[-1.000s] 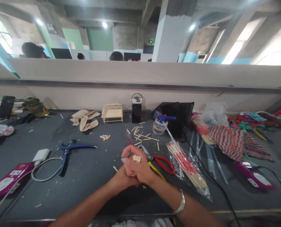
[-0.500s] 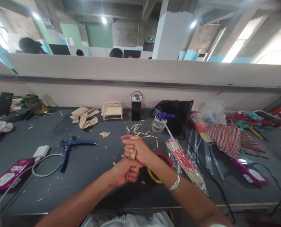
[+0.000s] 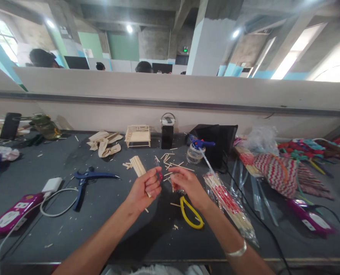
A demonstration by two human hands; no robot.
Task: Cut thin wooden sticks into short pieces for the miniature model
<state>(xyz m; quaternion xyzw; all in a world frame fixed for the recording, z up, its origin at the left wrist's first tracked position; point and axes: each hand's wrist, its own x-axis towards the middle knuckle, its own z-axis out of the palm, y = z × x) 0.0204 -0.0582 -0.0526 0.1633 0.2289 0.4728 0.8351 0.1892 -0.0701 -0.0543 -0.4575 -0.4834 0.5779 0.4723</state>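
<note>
My left hand (image 3: 147,187) is closed round a bundle of thin wooden sticks (image 3: 138,167), which fans out above the fist toward the far left. At its fingertips shows a small red piece (image 3: 160,175), too small to name. My right hand (image 3: 188,185) is a short way to the right, index finger stretched toward the left hand and the other fingers loosely bent; I see nothing clearly held in it. Below it lies a yellow loop-shaped handle (image 3: 191,214), partly covered by the hand. Short loose sticks (image 3: 184,167) are scattered just beyond both hands.
A small wooden model bed (image 3: 138,136) and a phone (image 3: 167,136) stand at the back. A blue cutter (image 3: 97,175) lies left, near a purple power strip (image 3: 18,212). On the right are a blue glue gun (image 3: 200,143) and bagged sticks (image 3: 230,202).
My hands were clasped together round the sticks; now they are apart. The left hand keeps the bundle, and the right has moved right and loosened. The view has shifted slightly.
</note>
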